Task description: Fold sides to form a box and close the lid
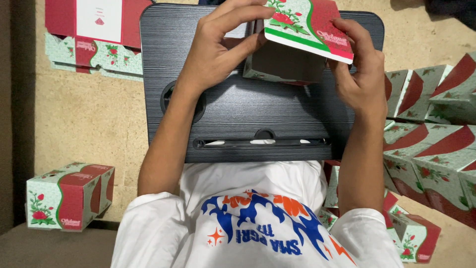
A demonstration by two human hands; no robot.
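Both hands hold 1 green-and-red carton (297, 44) above the black lap desk (238, 109): left hand (218, 49) fingers pinch a flap, right hand (359, 74) fingers curl around its side; interior appears empty

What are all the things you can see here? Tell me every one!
Box being folded: one, pale green and red with roses, held over the tray by both hands.
Lap tray: one, black, ribbed, across the person's lap.
Flat unfolded boxes: a small stack, same green and red, upper left on the floor.
Finished boxes at left: two side by side, lower left.
Finished boxes at right: a pile, too overlapped to count, along the right edge.
Floor: tan.
T-shirt: one, white with blue and orange print.
Left hand: gripping the box's left side.
Right hand: holding its right flap.
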